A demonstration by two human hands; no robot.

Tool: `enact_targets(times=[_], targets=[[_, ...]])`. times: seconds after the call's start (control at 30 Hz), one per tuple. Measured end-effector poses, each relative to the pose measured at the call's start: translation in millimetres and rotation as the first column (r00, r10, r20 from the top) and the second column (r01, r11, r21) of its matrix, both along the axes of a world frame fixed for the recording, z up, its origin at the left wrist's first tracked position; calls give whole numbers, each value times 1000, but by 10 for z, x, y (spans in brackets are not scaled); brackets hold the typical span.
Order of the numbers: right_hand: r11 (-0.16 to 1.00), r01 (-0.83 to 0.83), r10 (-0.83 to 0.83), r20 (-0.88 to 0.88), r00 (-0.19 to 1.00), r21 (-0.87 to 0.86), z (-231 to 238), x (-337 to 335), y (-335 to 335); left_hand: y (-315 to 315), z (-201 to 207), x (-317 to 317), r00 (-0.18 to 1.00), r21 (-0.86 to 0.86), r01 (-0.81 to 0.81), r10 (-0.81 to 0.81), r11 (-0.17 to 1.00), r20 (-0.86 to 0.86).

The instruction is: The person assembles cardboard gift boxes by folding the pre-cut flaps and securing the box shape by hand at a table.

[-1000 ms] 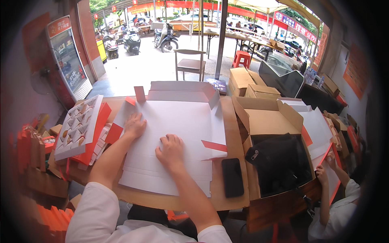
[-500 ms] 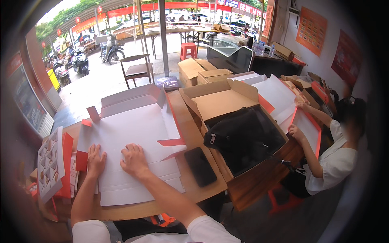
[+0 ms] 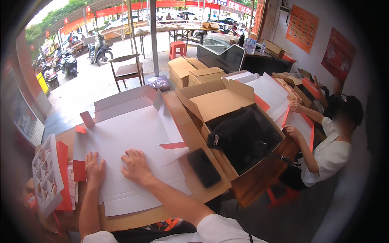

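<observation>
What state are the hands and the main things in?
Cardboard blank: unfolded, some flaps raised.
Left hand: palm down on the blank.
Right hand: on the blank, fingers bent.
Phone: lying flat, no lit screen showing.
Brown carton: open, black bag inside.
Chair: upright, unoccupied.

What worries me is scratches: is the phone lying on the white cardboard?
No, the black phone lies on the wooden table, to the right of the white cardboard.

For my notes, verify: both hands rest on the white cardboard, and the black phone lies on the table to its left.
Not left: the head view shows the black phone on the table to the right of the white cardboard. The left hand and right hand do rest on the cardboard.
</observation>
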State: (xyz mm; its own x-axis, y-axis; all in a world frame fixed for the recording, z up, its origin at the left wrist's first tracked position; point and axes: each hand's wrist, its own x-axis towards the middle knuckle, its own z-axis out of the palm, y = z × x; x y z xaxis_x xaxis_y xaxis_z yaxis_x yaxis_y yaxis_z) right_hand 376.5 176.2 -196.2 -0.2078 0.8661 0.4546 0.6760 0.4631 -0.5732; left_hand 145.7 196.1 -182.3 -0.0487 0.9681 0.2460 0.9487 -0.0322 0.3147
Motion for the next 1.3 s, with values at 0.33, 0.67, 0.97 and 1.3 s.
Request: enact_targets(times=[0.33,0.67,0.97,1.3], targets=[[1000,15,-15,18,1000,-10,28,0,22,94,-46,14,999,35,43,-44,998,20],[999,33,-33,-6,999,-27,-144,-170,59,369,-705,-675,984,144,94,-70,985,-166],[997,45,-41,65,997,-58,-135,-132,66,379,-622,-525,985,80,79,-66,994,-158],[998,68,-68,25,997,10,-204,-187,101,388,-626,-566,989,127,75,-58,989,-134]])
